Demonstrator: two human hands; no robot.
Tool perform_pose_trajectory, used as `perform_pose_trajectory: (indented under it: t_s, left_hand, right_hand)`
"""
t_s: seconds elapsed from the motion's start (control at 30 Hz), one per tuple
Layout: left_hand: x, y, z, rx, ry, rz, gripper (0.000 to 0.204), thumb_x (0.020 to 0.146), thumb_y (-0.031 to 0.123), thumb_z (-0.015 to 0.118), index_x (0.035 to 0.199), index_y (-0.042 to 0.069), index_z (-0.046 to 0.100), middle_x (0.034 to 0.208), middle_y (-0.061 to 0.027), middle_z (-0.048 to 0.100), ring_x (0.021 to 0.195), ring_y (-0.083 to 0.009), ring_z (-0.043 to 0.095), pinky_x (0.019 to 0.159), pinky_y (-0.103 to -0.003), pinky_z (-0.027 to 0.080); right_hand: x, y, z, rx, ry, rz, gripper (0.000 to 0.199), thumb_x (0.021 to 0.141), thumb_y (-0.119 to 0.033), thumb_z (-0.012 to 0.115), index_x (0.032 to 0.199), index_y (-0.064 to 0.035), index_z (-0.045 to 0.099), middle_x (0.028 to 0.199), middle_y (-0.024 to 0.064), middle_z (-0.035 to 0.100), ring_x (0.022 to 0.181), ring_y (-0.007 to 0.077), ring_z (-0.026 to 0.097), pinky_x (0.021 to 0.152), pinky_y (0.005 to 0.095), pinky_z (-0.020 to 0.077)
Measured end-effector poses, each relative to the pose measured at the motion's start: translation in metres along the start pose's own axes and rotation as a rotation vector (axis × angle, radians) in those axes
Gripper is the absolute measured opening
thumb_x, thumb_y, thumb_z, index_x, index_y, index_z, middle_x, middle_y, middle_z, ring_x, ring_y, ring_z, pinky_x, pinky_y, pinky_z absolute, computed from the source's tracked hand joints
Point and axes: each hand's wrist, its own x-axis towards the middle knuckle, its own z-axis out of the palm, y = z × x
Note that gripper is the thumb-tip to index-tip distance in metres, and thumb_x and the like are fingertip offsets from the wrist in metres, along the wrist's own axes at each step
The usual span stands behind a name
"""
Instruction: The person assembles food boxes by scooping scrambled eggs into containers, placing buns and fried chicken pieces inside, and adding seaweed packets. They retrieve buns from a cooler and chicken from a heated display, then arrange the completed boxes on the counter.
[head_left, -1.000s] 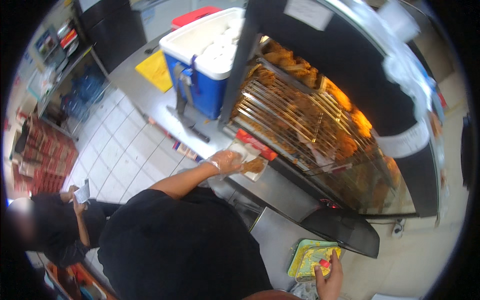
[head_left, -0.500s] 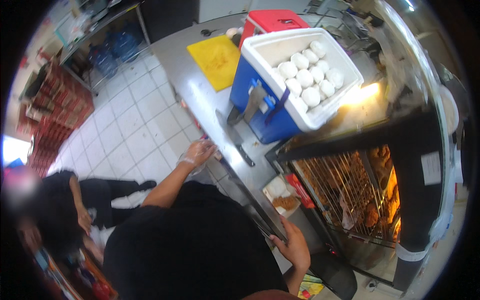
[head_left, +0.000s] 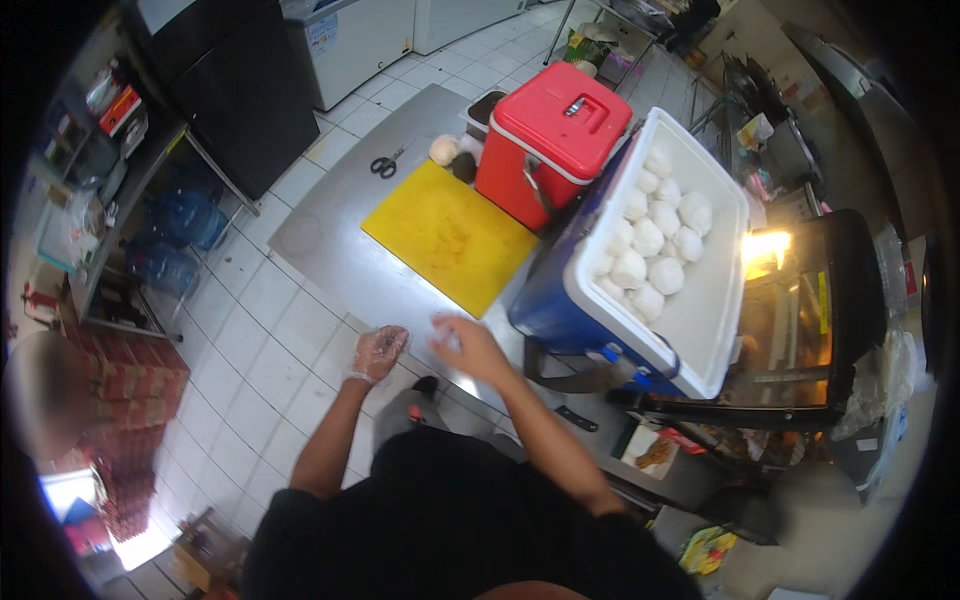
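My left hand (head_left: 380, 353), in a clear plastic glove, hangs by the near edge of the steel table (head_left: 320, 215). Its fingers are curled in, and whatever may be inside them is hidden. To its right, my bare right hand (head_left: 468, 348) is over the table edge, slightly blurred, thumb and fingers apart, nothing visible in it. Beyond both hands lies a yellow cutting board (head_left: 450, 240) with brownish stains. Right of the hands stands a blue cooler (head_left: 545, 315) with a white rim, open, holding several round white wrapped balls (head_left: 648, 237). A black-handled knife (head_left: 576, 418) lies below the cooler.
A closed red cooler (head_left: 555, 140) stands behind the board. Black-handled scissors (head_left: 385, 164) lie at the table's far left. At right is a lit glass warming cabinet (head_left: 790, 300); a food tray (head_left: 652, 450) sits before it. Water jugs (head_left: 165, 265) and stacked red boxes (head_left: 130, 400) are leftward.
My right hand has left the table edge near the food tray and moved forward and left, close to my gloved left hand. The view has turned rightward; the person at left is mostly out of view.
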Motion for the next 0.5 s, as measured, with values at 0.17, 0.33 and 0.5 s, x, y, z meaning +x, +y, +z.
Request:
perform_pose_trajectory:
  t_s: [0.17,0.33,0.5]
  left_hand:
    - [-0.020,-0.007,-0.049,-0.120,0.278,-0.156,0.027,0.092,0.022,0.055,0.098,-0.003,0.064,0.082,-0.0114,0.068,0.074,-0.0167,0.066,0.068,-0.028,0.051]
    - [-0.145,-0.080,-0.090,-0.277,0.684,-0.349,0.029,0.094,0.022,0.050,0.095,-0.005,0.061,0.079,-0.0130,0.066,0.064,-0.0186,0.063,0.060,-0.028,0.053]
    - [-0.203,-0.103,-0.117,-0.284,0.745,-0.451,0.030,0.094,0.025,0.051,0.094,-0.004,0.060,0.079,-0.0126,0.065,0.061,-0.0172,0.061,0.057,-0.027,0.051]
  right_hand:
    - [0.234,0.099,-0.002,-0.547,0.578,0.053,0.051,0.079,-0.026,0.068,0.117,0.0008,0.050,0.111,0.0202,0.056,0.085,0.0334,0.063,0.079,0.0396,0.0502]
    - [0.337,0.130,-0.011,-0.610,0.685,0.670,0.059,0.076,-0.027,0.072,0.119,-0.0032,0.039,0.114,0.0189,0.052,0.094,0.0355,0.062,0.080,0.0437,0.0521]
    - [0.336,0.167,-0.017,-0.618,0.718,0.707,0.057,0.075,-0.031,0.073,0.114,-0.0042,0.042,0.116,0.0185,0.051,0.092,0.0348,0.063,0.076,0.0444,0.0532]
